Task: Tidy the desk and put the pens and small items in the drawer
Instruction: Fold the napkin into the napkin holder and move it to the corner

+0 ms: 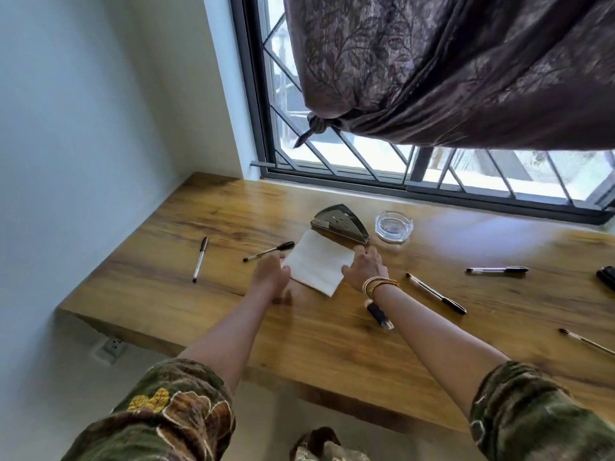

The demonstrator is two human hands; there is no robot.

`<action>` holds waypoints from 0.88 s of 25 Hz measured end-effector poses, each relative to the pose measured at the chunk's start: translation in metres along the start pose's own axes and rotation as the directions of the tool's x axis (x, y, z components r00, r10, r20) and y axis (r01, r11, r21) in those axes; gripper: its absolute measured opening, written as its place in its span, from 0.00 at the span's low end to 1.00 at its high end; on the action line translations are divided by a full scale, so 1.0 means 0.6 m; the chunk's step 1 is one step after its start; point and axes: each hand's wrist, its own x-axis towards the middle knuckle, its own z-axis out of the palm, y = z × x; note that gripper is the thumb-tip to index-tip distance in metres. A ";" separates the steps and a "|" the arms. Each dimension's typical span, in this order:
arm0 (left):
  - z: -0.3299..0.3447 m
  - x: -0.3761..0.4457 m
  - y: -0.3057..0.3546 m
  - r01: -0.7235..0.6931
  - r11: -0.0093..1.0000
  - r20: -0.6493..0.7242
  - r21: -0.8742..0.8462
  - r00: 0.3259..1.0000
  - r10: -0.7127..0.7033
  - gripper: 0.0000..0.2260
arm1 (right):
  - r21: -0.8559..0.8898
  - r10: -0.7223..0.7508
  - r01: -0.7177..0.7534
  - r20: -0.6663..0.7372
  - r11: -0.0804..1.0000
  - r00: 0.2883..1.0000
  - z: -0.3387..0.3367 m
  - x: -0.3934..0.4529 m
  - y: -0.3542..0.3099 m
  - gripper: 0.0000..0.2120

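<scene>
A white paper napkin stack (318,261) lies in the middle of the wooden desk (206,287), one corner at the metal napkin holder (339,224). My left hand (271,272) presses on its left edge and my right hand (366,266) on its right edge. Several pens lie scattered: one at the left (200,258), one just beyond my left hand (269,251), one right of my right wrist (436,293), one further right (497,270), one at the right edge (587,341). A small dark cylindrical item (379,314) lies under my right forearm.
A glass ashtray (394,226) stands right of the napkin holder. A black object (607,277) shows at the right frame edge. The window with bars and a tied curtain (432,68) runs behind the desk. A white wall bounds the left; a wall socket (111,349) sits below.
</scene>
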 end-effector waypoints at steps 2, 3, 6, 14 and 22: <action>-0.005 0.031 -0.025 -0.034 0.999 0.001 -0.030 0.999 0.034 0.17 | -0.030 0.014 -0.013 0.031 0.999 0.999 0.014 0.038 -0.015 0.28; -0.004 0.044 -0.036 -0.052 0.998 0.010 -0.026 0.999 0.052 0.16 | -0.040 0.027 -0.025 0.044 0.999 0.999 0.021 0.053 -0.019 0.29; 0.003 0.066 -0.055 -0.095 0.996 0.017 -0.006 0.995 0.095 0.13 | -0.063 0.063 -0.060 0.047 0.996 0.997 0.038 0.078 -0.020 0.31; 0.022 0.068 -0.085 -0.153 0.988 -0.062 -0.034 0.987 0.151 0.12 | -0.102 0.039 -0.034 0.041 0.994 0.998 0.036 0.105 -0.021 0.32; 0.021 0.062 -0.054 -0.049 0.976 -0.135 -0.211 0.991 0.021 0.10 | 0.226 0.109 -0.135 0.126 0.965 0.986 0.040 0.114 -0.021 0.24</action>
